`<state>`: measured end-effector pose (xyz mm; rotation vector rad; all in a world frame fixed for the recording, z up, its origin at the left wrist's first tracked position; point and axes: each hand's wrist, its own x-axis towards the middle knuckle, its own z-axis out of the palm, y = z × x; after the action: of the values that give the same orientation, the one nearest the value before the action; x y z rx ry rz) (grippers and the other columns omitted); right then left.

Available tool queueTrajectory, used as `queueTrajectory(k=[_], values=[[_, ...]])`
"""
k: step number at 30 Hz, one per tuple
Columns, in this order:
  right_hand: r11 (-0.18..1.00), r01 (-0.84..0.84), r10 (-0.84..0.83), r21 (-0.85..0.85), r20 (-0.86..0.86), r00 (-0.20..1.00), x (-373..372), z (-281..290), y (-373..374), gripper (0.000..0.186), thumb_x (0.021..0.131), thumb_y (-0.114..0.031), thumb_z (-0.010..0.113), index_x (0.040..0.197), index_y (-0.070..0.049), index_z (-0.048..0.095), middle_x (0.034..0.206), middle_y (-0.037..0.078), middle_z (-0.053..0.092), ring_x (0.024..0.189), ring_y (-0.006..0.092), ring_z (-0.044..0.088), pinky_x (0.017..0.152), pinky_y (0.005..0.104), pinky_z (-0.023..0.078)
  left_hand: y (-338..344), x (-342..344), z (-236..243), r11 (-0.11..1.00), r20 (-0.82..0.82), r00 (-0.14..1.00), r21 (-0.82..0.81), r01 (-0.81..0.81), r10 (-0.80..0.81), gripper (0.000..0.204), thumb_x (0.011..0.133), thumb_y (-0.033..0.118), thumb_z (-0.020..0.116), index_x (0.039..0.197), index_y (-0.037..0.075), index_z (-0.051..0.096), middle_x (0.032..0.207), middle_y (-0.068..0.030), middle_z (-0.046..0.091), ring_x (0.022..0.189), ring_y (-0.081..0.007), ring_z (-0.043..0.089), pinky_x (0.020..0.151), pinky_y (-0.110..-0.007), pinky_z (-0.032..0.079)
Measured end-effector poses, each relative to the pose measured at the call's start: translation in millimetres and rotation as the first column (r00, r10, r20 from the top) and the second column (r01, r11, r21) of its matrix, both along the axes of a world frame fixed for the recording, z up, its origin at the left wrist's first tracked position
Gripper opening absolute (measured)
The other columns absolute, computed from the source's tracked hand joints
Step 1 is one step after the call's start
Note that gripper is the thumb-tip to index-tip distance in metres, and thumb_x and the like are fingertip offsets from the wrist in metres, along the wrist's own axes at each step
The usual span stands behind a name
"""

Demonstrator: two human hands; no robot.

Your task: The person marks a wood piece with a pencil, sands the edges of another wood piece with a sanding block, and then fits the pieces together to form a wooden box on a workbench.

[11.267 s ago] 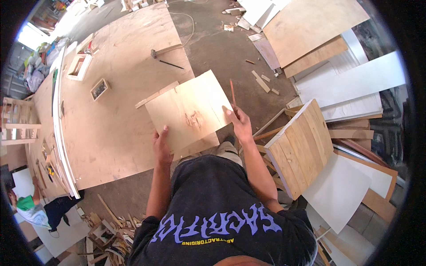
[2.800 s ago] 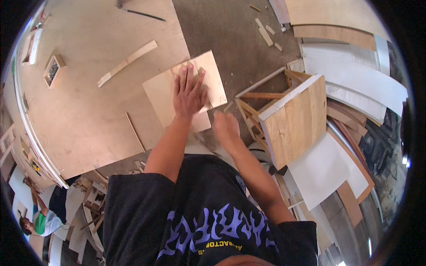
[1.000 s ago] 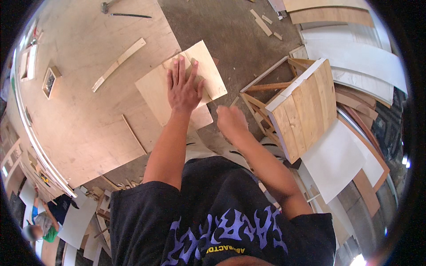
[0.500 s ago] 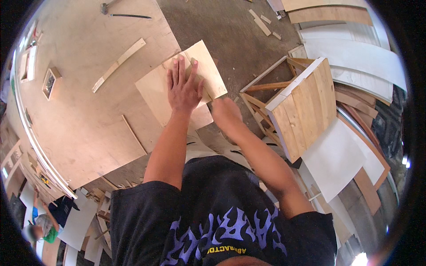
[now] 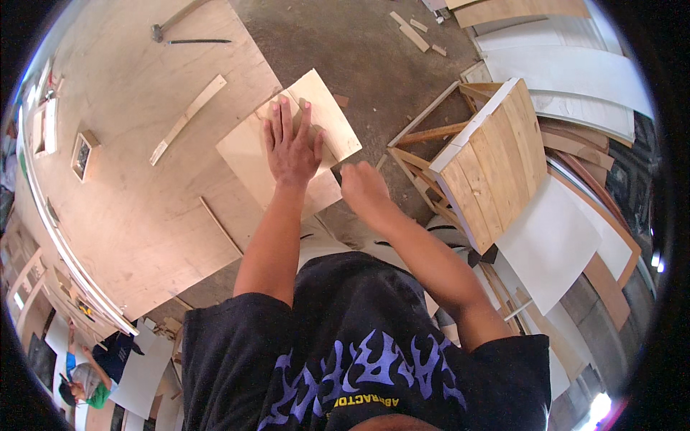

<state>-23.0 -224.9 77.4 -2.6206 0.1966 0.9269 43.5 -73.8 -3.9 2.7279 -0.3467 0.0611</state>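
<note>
My left hand [image 5: 293, 147] lies flat on pale plywood pieces, fingers stretched out and slightly spread. Under its palm is a light plywood panel [image 5: 241, 147]; along its right side runs a narrower wooden board [image 5: 327, 115], partly beneath the fingertips. These pieces lie at the corner of a large plywood sheet [image 5: 144, 215] and reach past its edge. Just off the narrower board's near right end, my right hand [image 5: 365, 188] is curled into a fist. A small dark bit shows by its knuckles; what the fist holds is too hidden to name.
On the sheet lie a hammer [image 5: 158, 32], a thin dark rod [image 5: 200, 42], a wood strip [image 5: 188, 121], a thin stick [image 5: 220, 226] and a small wooden frame [image 5: 85, 156]. A slatted wooden stool-like frame [image 5: 492, 165] stands right. Another person [image 5: 90, 381] is at lower left.
My right fist has drawn slightly back toward me, a little away from the board's end. My left hand stays pressed on the plywood. The whole view has shifted slightly.
</note>
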Motion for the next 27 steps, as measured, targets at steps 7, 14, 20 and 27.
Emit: queueTrajectory(k=[7,14,20,27], values=[[0.999,0.043,-0.043,0.014,-0.041,0.998,-11,16,-4,0.030,0.099,-0.016,0.049,0.100,0.001,0.073,0.097,0.031,0.072,0.094,0.0486,0.073,0.085,0.0587,0.057,2,2,-1,1.000,0.029,1.000,-0.001,0.004,-0.004,0.068,0.104,0.053,0.056,0.164,0.026,0.041,0.174,-0.0157,0.025,0.160,-0.0362,0.025,0.128,-0.056,0.020],[0.998,0.069,-0.069,-0.001,0.002,0.998,-11,16,-6,0.030,0.098,-0.015,0.050,0.099,0.005,0.072,0.096,0.032,0.072,0.093,0.0488,0.074,0.086,0.0591,0.058,1,-1,-2,1.000,0.021,1.000,0.004,-0.008,0.008,0.067,0.104,0.050,0.056,0.163,0.024,0.041,0.173,-0.0169,0.027,0.160,-0.0370,0.025,0.128,-0.056,0.020],[0.999,0.038,-0.039,-0.022,-0.036,0.999,-4,11,-2,0.029,0.097,-0.015,0.051,0.100,0.003,0.073,0.099,0.033,0.072,0.096,0.0487,0.074,0.088,0.0598,0.057,1,0,-1,1.000,0.013,1.000,0.017,-0.001,0.001,0.065,0.104,0.048,0.057,0.163,0.026,0.041,0.174,-0.0161,0.025,0.160,-0.0374,0.024,0.128,-0.057,0.020],[1.000,-0.014,0.015,-0.005,0.069,0.998,7,-13,5,0.028,0.097,-0.015,0.051,0.098,0.003,0.072,0.099,0.031,0.072,0.093,0.0473,0.074,0.084,0.0592,0.058,1,6,4,1.000,0.042,0.999,0.000,0.008,-0.008,0.064,0.103,0.044,0.058,0.163,0.026,0.042,0.174,-0.0165,0.026,0.159,-0.0379,0.027,0.128,-0.057,0.022]])
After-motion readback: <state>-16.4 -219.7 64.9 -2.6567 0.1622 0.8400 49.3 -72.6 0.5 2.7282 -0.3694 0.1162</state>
